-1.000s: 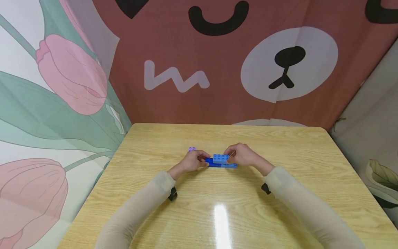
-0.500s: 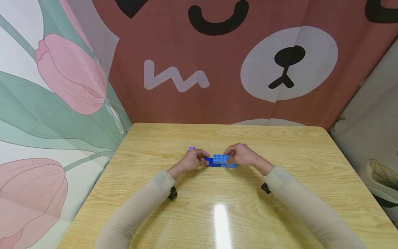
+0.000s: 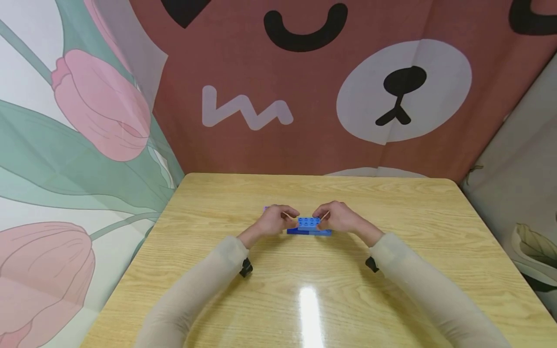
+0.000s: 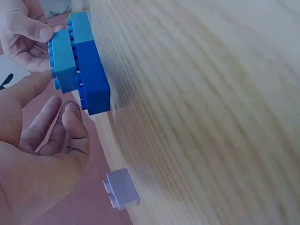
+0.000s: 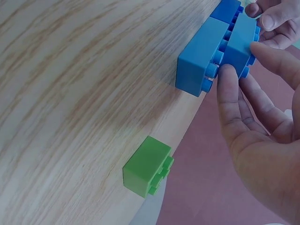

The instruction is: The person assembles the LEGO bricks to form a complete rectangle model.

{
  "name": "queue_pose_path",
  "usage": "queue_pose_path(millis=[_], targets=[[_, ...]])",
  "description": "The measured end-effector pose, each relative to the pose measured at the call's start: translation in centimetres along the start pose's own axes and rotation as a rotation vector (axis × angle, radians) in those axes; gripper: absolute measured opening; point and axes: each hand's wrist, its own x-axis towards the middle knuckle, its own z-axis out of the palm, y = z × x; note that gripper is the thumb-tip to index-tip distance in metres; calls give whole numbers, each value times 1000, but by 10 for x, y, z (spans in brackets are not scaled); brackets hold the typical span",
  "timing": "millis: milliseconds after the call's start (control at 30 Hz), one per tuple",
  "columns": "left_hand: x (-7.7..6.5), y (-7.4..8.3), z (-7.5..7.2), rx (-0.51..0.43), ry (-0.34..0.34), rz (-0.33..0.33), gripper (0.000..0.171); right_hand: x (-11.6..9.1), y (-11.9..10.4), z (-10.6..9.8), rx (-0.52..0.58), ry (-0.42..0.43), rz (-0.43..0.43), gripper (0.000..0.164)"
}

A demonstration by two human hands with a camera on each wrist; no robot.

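The right end of the upper block, light blue, is pinched between the thumb and fingers of the right hand, so the grip there is narrow and filled. At the block's other end, the left hand is held loosely, thumb and fingers spread apart; the thumb tip is placed right at the studs, though whether they are touched cannot be told, and a gap is left between fingertips and block. Just under the grip, the joint between two lower blocks is spanned by the upper one: the dark-blue block is placed toward the left hand and the light-blue block toward the right. Lower studs are seen in the seam beneath the pinched block. Behind the left hand, apart from the grip, a lilac block is set on the wooden table; beyond the right end of the row, a green block is set apart too. Both forearms are covered by pale sleeves.
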Motion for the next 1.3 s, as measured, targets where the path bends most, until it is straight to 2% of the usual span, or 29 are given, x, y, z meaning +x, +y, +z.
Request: queue_pose_path(millis=[400,1300], targets=[[5,7,4,84,-19,30,26,-1,0,1,-14,15,1,29],[7,7,6,96,-24,4,24,2,-5,2,-97,30,-3,22]])
